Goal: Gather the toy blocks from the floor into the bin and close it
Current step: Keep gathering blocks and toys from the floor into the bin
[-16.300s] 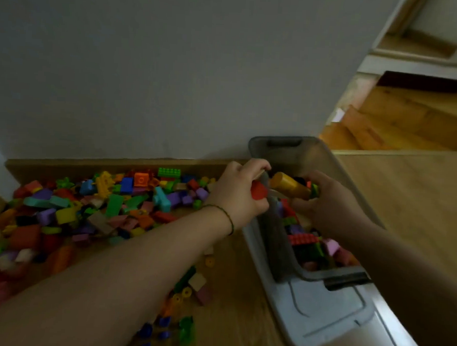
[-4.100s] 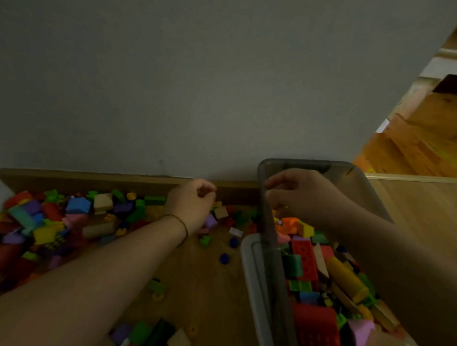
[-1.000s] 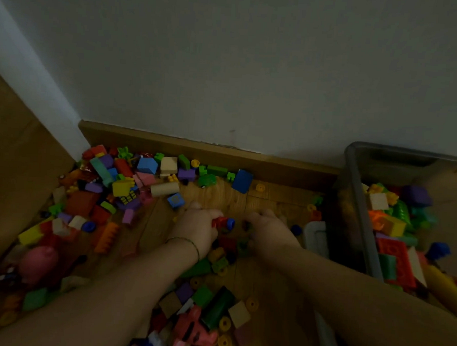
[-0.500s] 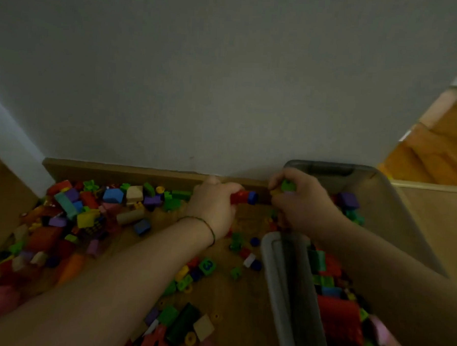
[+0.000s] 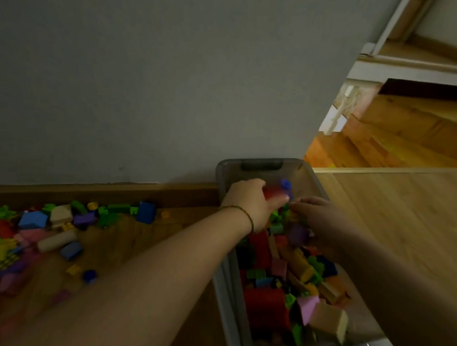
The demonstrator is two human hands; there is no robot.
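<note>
Bin (image 5: 261, 164) now sits beneath left hand (image 5: 249, 201), which grips red block (image 5: 272, 192).

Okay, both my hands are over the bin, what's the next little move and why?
Probably let go: the left hand holds a red block above the bin, so opening the fingers should drop it in. Many blocks lie on the floor to collect afterwards.
</note>
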